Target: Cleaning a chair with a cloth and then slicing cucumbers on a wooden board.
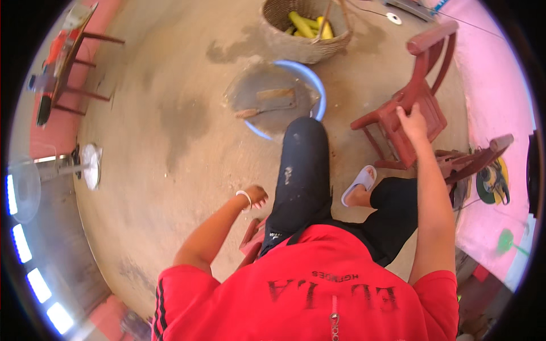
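Observation:
My right hand (414,123) reaches to a reddish-brown wooden chair (435,112), over its seat, thumb and a finger spread apart. Whether it touches the seat cannot be made out. Low beside my knee hangs my left hand (259,196), wearing a white bracelet (245,199); its fingers are loosely bent and nothing shows in them. Beyond my knee, a round dark board (242,88) rests over a blue basin (321,94), leaving part of its rim showing. On the board lies a cleaver (275,99) with a wooden handle (246,113).
A woven basket (310,52) holding yellow-green vegetables (306,25) stands beyond the basin. Another reddish chair (483,157) is at the right by the pink wall (489,85). A wooden table (71,62) stands far left, above a white fan (91,166).

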`<action>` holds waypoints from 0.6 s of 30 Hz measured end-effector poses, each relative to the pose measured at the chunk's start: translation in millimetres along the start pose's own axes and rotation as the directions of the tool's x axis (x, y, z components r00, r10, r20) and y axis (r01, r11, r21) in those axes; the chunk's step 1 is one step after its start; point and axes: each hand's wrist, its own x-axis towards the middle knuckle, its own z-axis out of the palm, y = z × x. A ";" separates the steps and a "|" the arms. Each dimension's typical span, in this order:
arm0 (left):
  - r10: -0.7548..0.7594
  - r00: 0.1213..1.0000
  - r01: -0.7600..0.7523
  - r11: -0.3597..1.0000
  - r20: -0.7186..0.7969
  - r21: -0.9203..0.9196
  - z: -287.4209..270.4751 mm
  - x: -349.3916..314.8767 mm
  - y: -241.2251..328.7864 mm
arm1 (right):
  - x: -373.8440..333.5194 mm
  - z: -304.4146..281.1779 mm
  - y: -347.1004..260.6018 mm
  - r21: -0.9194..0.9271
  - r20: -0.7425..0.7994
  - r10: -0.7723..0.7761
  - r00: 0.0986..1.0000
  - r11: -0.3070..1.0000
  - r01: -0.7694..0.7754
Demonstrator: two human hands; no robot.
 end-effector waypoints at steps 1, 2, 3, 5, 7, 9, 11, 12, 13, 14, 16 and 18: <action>0.055 0.998 -0.055 0.996 0.005 -0.064 22.2 -2.6 15.1 | 0.6 5.4 21.0 0.070 -0.022 0.015 1.000 0.997 -0.013; 0.104 0.993 -0.110 0.987 -0.058 -0.116 33.3 5.0 -0.6 | 1.3 15.7 21.2 0.207 -0.058 -0.019 0.998 0.978 0.031; 0.347 0.933 -0.349 0.937 -0.098 0.004 30.4 18.8 -40.7 | 1.0 24.7 0.1 0.321 -0.032 -0.047 0.998 0.946 0.055; 0.578 0.816 -0.517 0.722 0.010 0.459 47.2 33.1 -58.4 | -0.9 34.6 3.1 0.402 -0.012 0.023 1.000 0.915 -0.016; 0.573 0.808 -0.583 0.811 -0.137 -0.043 61.4 47.5 -71.2 | 1.0 48.9 9.5 0.554 0.044 0.044 0.998 0.830 -0.061; 0.615 0.784 -0.616 0.787 -0.085 0.023 62.7 62.7 -39.0 | 10.3 66.2 29.4 0.658 0.060 0.057 0.997 0.748 -0.082; 0.625 0.777 -0.618 0.780 -0.073 0.095 62.0 56.6 -65.1 | 9.2 82.3 31.1 0.844 0.159 -0.007 0.987 0.520 -0.133; 0.626 0.775 -0.615 0.778 -0.084 0.127 65.2 58.5 -58.7 | 10.6 81.5 25.8 0.854 0.218 -0.035 0.975 0.491 -0.174; 0.629 0.771 -0.612 0.775 -0.101 0.156 66.8 56.1 -59.6 | 13.0 81.6 23.3 0.853 0.193 -0.035 0.981 0.501 -0.150; 0.631 0.767 -0.608 0.773 -0.118 0.183 68.4 57.5 -58.7 | 16.3 81.3 21.9 0.849 0.169 -0.035 0.985 0.512 -0.127; 0.615 0.771 -0.579 0.785 -0.165 0.221 66.3 53.8 -73.9 | 25.8 46.1 8.3 0.842 0.153 0.018 0.988 0.522 -0.140; 0.608 0.777 -0.564 0.787 -0.161 0.250 73.2 60.5 -69.6 | 43.9 14.9 29.6 0.861 0.051 0.112 0.992 0.498 -0.100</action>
